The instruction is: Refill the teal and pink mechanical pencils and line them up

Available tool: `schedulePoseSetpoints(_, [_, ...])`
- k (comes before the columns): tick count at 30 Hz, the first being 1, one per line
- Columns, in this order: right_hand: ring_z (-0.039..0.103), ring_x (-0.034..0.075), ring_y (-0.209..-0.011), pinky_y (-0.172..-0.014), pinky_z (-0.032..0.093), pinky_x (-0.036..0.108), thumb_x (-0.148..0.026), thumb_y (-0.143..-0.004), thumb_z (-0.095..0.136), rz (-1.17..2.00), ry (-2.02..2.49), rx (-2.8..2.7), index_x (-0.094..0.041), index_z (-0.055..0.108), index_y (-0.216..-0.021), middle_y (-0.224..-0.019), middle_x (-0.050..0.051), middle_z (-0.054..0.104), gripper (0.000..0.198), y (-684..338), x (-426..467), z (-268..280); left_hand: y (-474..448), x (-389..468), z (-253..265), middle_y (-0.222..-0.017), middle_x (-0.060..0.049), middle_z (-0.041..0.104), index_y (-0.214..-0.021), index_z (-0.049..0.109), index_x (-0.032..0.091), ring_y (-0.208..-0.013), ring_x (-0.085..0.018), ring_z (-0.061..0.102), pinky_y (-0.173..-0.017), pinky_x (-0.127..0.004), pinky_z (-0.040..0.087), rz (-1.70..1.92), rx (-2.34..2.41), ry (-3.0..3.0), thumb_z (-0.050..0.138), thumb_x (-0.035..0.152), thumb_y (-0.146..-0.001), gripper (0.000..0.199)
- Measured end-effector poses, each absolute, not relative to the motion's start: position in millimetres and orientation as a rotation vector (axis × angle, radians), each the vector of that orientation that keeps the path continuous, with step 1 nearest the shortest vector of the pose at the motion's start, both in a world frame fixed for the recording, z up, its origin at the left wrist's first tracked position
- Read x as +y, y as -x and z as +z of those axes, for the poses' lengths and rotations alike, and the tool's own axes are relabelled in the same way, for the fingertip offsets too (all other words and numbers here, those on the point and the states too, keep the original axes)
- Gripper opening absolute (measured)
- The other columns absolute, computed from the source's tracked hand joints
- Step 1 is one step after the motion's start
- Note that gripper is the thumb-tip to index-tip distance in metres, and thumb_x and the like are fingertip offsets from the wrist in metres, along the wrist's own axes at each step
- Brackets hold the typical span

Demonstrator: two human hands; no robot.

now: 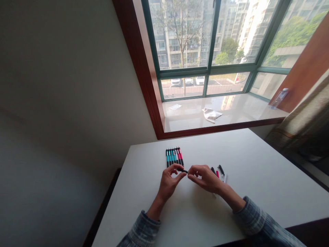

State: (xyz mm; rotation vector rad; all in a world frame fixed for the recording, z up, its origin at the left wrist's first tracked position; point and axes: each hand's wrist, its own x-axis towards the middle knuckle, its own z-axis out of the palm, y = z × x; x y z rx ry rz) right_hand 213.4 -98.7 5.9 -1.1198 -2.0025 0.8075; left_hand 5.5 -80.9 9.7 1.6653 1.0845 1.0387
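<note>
Just on the near side of the pen row, the left hand pinches a dark barrel between its fingers; the right hand's fingers pinch its other end. Loose parts lie right of the pen row.

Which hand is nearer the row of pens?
Left. The left hand is just this side of the row of pens; the right hand is farther off, to its right.
</note>
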Motion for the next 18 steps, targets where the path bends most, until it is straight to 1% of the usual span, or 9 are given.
schedulePoseSetpoints(4, [0.051,0.013,-0.063,-0.061,0.037,0.026,-0.039,-0.103,0.05,0.841,1.109,-2.024,-0.019,0.066,-0.083,-0.072,-0.001,0.063,0.032,-215.3,-100.3,7.9,-5.5,-80.0,9.6,-0.092,-0.006,0.075,-0.089,0.073,0.02,-0.087,-0.023,0.066,-0.082,-0.036,0.052,1.031,1.079,-1.638,0.08,0.039,-0.08,0.023])
schedulePoseSetpoints(7, [0.052,0.013,-0.064,-0.062,0.037,0.026,-0.041,-0.105,0.047,0.848,1.105,-2.047,-0.02,0.065,-0.083,-0.072,-0.001,0.062,0.036,-214.7,-101.5,8.4,-6.5,-80.0,9.5,-0.094,-0.007,0.074,-0.089,0.072,0.019,-0.087,-0.023,0.067,-0.081,-0.037,0.055,1.028,1.019,-1.549,0.081,0.042,-0.078,0.027])
schedulePoseSetpoints(9, [0.053,0.014,-0.064,-0.062,0.038,0.026,-0.04,-0.105,0.047,0.788,1.138,-2.033,-0.02,0.065,-0.084,-0.072,-0.001,0.063,0.034,-210.0,-103.1,7.8,-6.8,-79.7,9.4,-0.096,-0.007,0.073,-0.091,0.071,0.019,-0.088,-0.022,0.068,-0.081,-0.036,0.056,1.041,0.955,-1.443,0.082,0.043,-0.077,0.03])
schedulePoseSetpoints(13, [0.054,0.014,-0.063,-0.061,0.038,0.027,-0.033,-0.103,0.052,0.628,1.223,-2.041,-0.02,0.066,-0.087,-0.074,0.001,0.066,0.026,-194.6,-106.9,6.4,-5.6,-78.4,8.8,-0.101,-0.008,0.073,-0.099,0.07,0.018,-0.095,-0.024,0.069,-0.086,-0.037,0.057,1.054,0.912,-1.312,0.082,0.04,-0.078,0.032])
schedulePoseSetpoints(15, [0.058,0.016,-0.068,-0.064,0.04,0.028,-0.034,-0.102,0.055,0.612,1.22,-2.087,-0.021,0.068,-0.089,-0.077,0.002,0.068,0.022,-192.6,-107.8,8.6,-5.1,-78.2,8.9,-0.1,-0.008,0.074,-0.099,0.071,0.018,-0.095,-0.024,0.069,-0.087,-0.037,0.056,1.045,0.904,-1.304,0.08,0.04,-0.08,0.031])
schedulePoseSetpoints(18, [0.063,0.02,-0.082,-0.075,0.047,0.032,-0.037,-0.097,0.065,0.63,1.194,-2.147,-0.025,0.072,-0.099,-0.085,0.004,0.071,0.015,-209.3,-108.0,18.1,-5.8,-79.2,9.9,-0.103,-0.009,0.074,-0.1,0.068,0.018,-0.094,-0.024,0.071,-0.085,-0.037,0.057,1.037,0.89,-1.29,0.077,0.043,-0.083,0.032])
